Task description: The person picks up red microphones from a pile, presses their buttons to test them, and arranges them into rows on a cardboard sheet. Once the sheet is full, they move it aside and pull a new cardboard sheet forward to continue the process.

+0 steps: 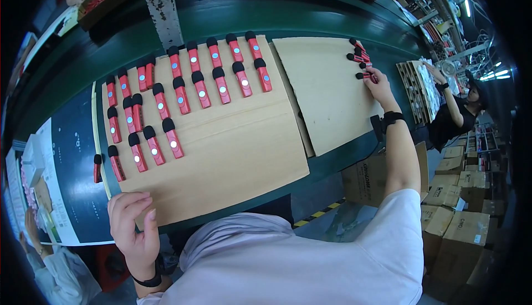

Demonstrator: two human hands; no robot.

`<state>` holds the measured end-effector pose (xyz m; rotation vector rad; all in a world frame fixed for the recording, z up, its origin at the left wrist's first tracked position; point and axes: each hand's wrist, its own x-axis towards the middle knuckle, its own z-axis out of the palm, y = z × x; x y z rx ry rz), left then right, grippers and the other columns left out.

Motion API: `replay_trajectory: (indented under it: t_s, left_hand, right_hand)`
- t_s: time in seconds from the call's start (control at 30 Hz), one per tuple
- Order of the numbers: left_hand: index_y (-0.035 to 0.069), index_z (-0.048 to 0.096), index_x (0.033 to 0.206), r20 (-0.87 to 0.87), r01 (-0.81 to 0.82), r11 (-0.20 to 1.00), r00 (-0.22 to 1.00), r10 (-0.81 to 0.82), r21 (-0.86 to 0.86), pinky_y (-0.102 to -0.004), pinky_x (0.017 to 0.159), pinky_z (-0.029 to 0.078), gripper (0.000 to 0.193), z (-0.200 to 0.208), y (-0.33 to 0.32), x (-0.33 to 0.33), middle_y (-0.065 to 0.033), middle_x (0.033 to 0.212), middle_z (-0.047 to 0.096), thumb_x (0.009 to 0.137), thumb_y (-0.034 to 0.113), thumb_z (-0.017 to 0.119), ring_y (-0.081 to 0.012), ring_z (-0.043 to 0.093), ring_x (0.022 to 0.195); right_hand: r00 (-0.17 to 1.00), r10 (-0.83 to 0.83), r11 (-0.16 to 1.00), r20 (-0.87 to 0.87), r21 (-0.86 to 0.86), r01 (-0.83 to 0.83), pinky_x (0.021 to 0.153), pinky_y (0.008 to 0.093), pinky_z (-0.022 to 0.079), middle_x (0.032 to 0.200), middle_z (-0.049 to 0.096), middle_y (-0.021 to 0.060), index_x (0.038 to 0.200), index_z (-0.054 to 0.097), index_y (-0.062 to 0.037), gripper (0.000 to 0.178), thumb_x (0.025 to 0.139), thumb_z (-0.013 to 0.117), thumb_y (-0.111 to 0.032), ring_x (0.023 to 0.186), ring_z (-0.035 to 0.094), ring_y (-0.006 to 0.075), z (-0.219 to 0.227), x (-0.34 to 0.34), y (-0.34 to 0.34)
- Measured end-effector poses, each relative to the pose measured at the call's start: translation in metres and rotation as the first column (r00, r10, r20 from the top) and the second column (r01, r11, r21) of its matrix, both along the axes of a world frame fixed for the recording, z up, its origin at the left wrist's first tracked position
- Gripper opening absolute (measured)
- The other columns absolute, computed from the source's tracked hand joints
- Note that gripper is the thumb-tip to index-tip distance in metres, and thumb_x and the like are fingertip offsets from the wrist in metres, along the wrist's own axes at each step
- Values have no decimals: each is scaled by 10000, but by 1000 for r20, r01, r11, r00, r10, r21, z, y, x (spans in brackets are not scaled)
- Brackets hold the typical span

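Small red clip-on microphones (201, 92) with black foam caps lie in rows on a brown cardboard sheet (233, 161). Most show a pale round dot on the body. At the far right, my right hand (380, 90) has its fingers closed on one red microphone (367, 76), its black cap pointing left. Just beyond it, a few more microphones (360, 55) lie bunched on a second cardboard sheet (327, 94). My left hand (134, 230) hovers by the near left corner of the first sheet, fingers loosely bent and apart, holding nothing.
A lone microphone (97, 168) stands left of the sheet, beside a dark blue board (75, 166). The green conveyor belt (277, 8) runs behind, under a worn metal post (160, 8). Co-workers (451, 108) sit right and left. Cardboard boxes (457, 233) are stacked at right.
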<state>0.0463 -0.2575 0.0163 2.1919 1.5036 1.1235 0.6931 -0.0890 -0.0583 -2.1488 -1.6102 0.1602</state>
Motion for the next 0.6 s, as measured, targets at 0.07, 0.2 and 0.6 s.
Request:
replay_trajectory:
  t_s: [0.07, 0.2, 0.6]
  left_hand:
    - [-5, 618, 868, -2, 5, 1000, 1000, -5, 6, -376, 802, 437, 110, 1, 2, 3, -133, 912, 636, 767, 30, 646, -300, 573, 856]
    - [-10, 616, 861, -1, 11, 1000, 1000, -11, 4, -374, 799, 439, 108, 4, 1, 9, -136, 908, 636, 764, 27, 645, -301, 573, 855]
    - [3, 623, 879, 31, 130, 991, 991, -131, 19, -384, 785, 443, 144, 4, 1, 21, -142, 911, 638, 745, 32, 667, -309, 579, 851]
  right_hand:
    - [996, 15, 998, 83, -57, -10, 869, 342, 478, 1049, 596, 139, 1166, 598, -86, 345, 838, 679, -157, 914, 590, 236, 4, -1, -2]
    - [997, 17, 989, 73, -151, -6, 813, 310, 493, 995, 608, 116, 1143, 598, -59, 295, 871, 663, -150, 829, 596, 201, 28, -23, -7]
    - [215, 64, 980, -975, 21, -196, 686, 234, 500, 919, 597, 44, 1134, 530, -44, 204, 943, 575, -100, 816, 606, 121, 61, -189, -88]
